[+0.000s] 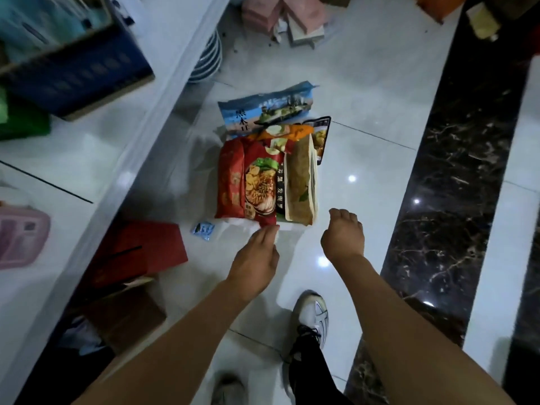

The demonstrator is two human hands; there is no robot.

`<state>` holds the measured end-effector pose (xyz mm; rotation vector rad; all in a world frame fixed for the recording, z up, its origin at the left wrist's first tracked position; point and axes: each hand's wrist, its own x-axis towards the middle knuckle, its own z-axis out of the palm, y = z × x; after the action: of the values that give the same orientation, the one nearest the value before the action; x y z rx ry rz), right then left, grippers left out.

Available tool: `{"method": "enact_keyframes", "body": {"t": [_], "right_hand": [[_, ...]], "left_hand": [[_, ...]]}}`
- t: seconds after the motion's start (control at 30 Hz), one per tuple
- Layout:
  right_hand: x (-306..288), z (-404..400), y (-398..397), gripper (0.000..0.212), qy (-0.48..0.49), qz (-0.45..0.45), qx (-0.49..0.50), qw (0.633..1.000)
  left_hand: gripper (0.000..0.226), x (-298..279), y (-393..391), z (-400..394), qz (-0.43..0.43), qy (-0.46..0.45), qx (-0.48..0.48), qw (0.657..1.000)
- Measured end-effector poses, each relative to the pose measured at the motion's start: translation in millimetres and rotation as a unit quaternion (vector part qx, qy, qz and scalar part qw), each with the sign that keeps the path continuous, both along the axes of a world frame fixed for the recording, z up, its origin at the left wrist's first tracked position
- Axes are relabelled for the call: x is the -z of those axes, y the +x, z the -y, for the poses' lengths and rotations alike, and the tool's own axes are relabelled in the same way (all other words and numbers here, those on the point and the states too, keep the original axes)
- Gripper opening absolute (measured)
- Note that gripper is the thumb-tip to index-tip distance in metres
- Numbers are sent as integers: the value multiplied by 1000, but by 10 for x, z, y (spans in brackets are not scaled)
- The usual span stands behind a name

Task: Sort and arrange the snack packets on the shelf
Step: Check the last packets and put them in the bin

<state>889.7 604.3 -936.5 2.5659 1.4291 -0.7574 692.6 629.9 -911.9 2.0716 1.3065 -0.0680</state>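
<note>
The left hand (257, 252) pinched the white plastic bag (233, 223) lying on the floor (365, 92), just under the red noodle packet (248, 182). The right hand (342, 235) hung near it with fingers curled and held nothing. The brown packet (301, 182) lay just past the right hand, and the blue packet (263, 112) lay farther off.

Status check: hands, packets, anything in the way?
Left hand pinching white bag edge. Right hand empty, curled. Snack packets piled on floor. Small blue sachet loose beside them.
</note>
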Motion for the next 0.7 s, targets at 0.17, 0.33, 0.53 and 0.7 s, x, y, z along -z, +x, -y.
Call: {"method": "enact_keyframes", "body": {"t": [0.17,0.33,0.53,0.7], "right_hand": [[824,58,32,42,63,-62,22,996],[1435,-185,110,35,195,-368,341,843],[1683,-276,349,39,236,-423,315,816],[1682,-347,266,36,223,-403,304,834]], "left_hand": [[47,952,161,333,35,33,23,999],[52,1785,277,275,-30,163,135,977],[54,2280,392,74,-17,253,155,955],[52,2370,209,-199,-40,343,260,902]]}}
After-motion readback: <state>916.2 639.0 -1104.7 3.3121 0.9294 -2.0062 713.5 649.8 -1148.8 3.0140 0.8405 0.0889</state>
